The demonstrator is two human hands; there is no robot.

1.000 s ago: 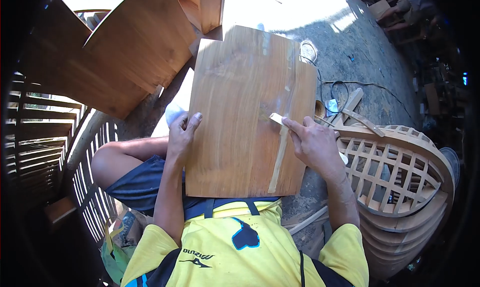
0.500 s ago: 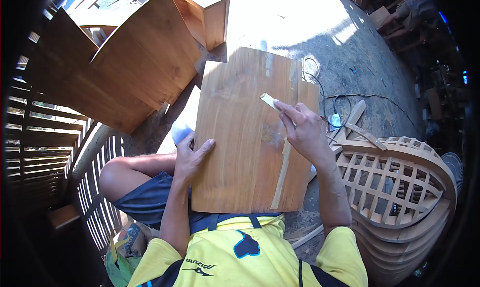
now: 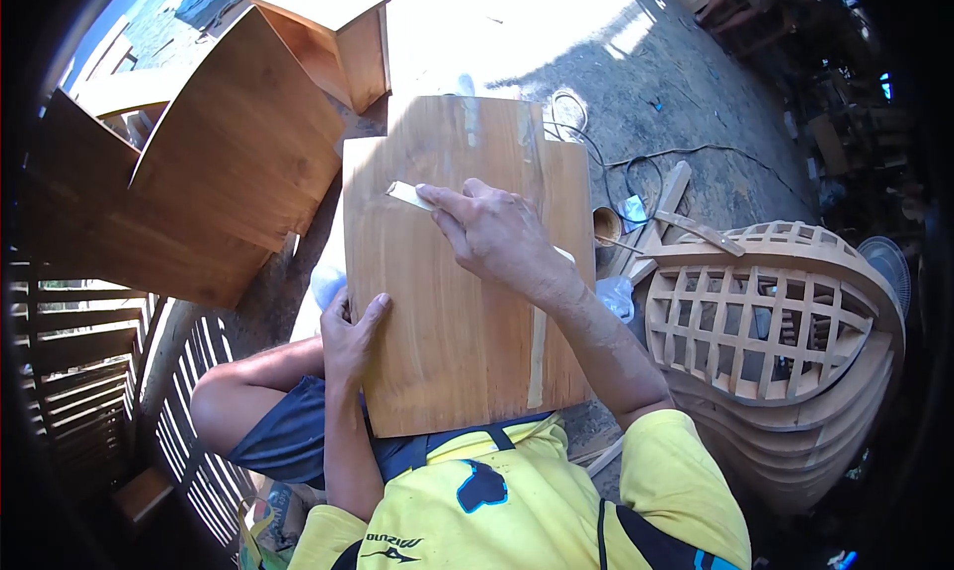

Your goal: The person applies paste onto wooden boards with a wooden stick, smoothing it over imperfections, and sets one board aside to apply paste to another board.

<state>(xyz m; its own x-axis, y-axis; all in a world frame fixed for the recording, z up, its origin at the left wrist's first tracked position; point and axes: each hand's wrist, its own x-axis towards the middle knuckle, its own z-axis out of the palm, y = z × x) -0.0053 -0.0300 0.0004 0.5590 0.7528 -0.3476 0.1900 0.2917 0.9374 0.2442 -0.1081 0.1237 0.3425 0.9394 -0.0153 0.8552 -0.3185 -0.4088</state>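
The panel [image 3: 447, 341] was clasped by the left hand [image 3: 350, 337]; beneath the right hand [image 3: 495, 230] (flat tool [image 3: 408, 194] pinched), scratching was risked by over-tilting it.

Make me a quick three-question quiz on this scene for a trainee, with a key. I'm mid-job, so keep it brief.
1. Which hand is holding the pale flat strip?
2. True or false: the left hand is at the left edge of the wooden board, its thumb over the face.
3. In this view, where is the latticed wooden frame relative to the board?
a) to its left
b) to its right
c) on top of it

Key
1. The right hand.
2. True.
3. b
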